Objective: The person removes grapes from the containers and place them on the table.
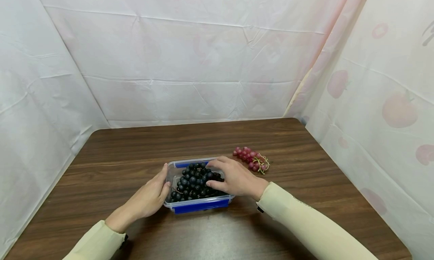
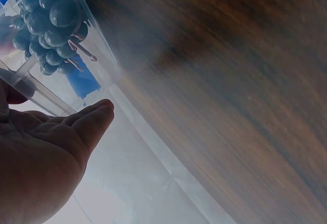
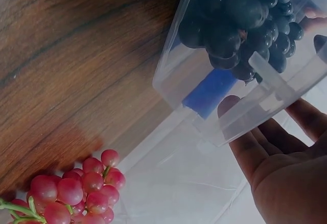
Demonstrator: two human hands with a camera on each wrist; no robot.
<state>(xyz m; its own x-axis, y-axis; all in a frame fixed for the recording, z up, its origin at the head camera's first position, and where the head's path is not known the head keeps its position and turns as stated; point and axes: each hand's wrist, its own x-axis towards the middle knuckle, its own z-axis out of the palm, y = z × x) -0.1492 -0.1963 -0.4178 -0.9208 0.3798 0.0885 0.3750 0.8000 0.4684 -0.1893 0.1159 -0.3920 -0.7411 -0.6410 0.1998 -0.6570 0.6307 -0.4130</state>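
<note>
A clear plastic food container (image 1: 167, 177) with blue side strips stands on the brown table, holding a bunch of black grapes (image 1: 192, 179). Against the container's left end rests my left hand (image 1: 149, 196), its fingers fairly straight along the wall and its thumb by the rim. My right hand (image 1: 237, 177) reaches over the right end, thumb and fingers spread apart above the black grapes. In the right wrist view, its fingers (image 3: 250, 157) lie at the clear wall, partly seen through it. Whether they touch the grapes is unclear.
A bunch of red grapes (image 1: 251, 159) with green stems lies on the wooden table (image 1: 135, 147), just beyond my right hand. White sheets (image 1: 190, 64) hang behind the table and along both sides, the right one with faint fruit prints.
</note>
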